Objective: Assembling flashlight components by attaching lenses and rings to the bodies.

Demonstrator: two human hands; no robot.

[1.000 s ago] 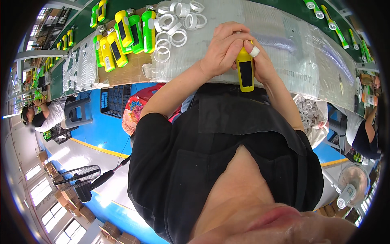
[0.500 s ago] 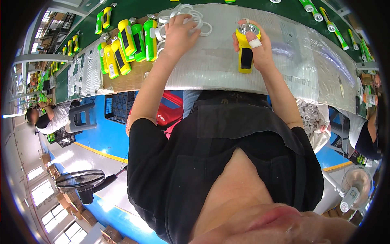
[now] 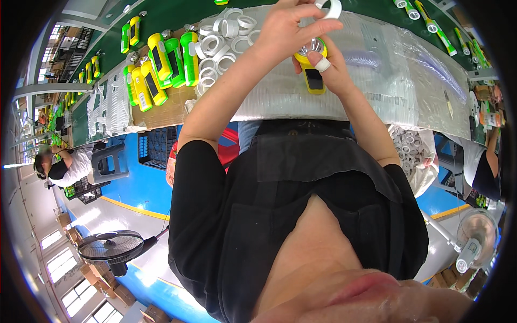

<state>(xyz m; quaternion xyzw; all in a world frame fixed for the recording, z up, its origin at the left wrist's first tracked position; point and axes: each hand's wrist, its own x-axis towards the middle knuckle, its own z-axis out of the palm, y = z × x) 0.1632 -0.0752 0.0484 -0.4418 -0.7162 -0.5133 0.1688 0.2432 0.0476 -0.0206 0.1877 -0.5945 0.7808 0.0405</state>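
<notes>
The left hand (image 3: 285,29) is pinching a white ring (image 3: 329,7) between its fingertips, just above the round lens end of a yellow flashlight (image 3: 311,69). The right hand (image 3: 334,70) is gripping the flashlight's body, closed around it over the plastic-covered table (image 3: 409,86). More white rings (image 3: 215,46) and yellow and green flashlights (image 3: 161,64) are lying to the left.

Ring: white plastic ring (image 3: 329,7), round and open in the middle – pinched at its rim, raised above the torch head, near the top edge of the view.
Torch: yellow hand torch (image 3: 311,69) with a dark panel on its body and a shiny round reflector at the head – held off the plastic-covered bench, head pointing away from the person.
Relation: ring just above the reflector, apart from it.
</notes>
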